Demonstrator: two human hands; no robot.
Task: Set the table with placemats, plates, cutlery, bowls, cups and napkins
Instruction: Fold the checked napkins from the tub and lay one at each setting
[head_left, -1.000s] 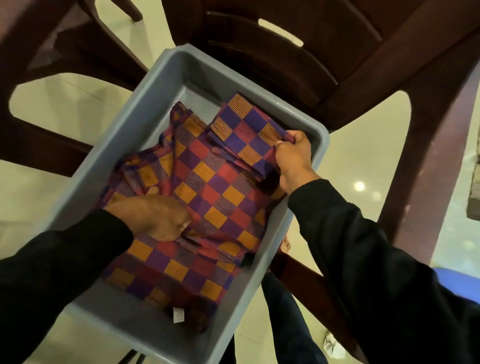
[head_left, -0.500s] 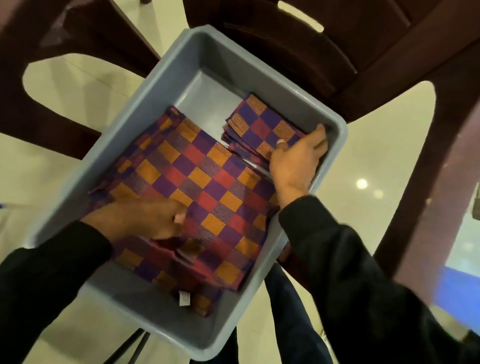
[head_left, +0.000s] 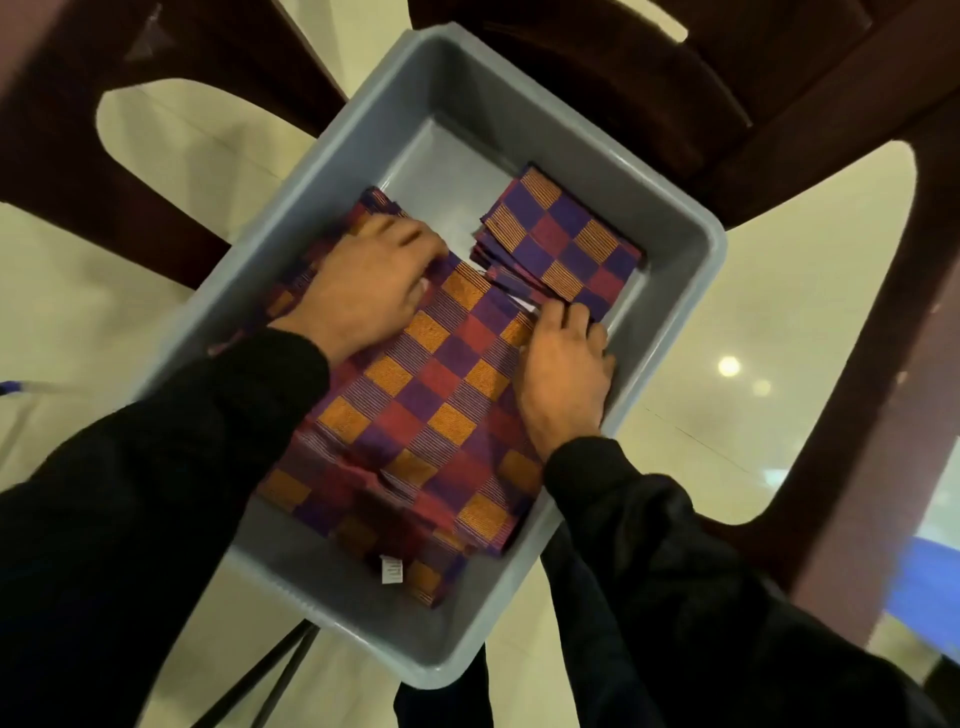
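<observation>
A grey plastic bin (head_left: 675, 291) holds checked purple, red and orange cloths. A stack of large placemats (head_left: 431, 410) fills its near part, and a smaller stack of folded napkins (head_left: 561, 244) lies in the far right corner. My left hand (head_left: 374, 286) is at the placemats' far left corner, fingers curled over the edge of the top placemat. At the far right corner, beside the napkins, my right hand (head_left: 563, 369) curls its fingertips into the top placemat's edge.
Dark brown plastic chairs (head_left: 649, 78) stand around and behind the bin on a cream tiled floor (head_left: 779, 322). A white label (head_left: 392, 569) sticks out of the lowest cloth. Something blue (head_left: 930, 592) shows at the right edge.
My left hand moved from the placemats' near side to their far left corner. My right hand left the napkin stack and came down to the placemats' far right corner.
</observation>
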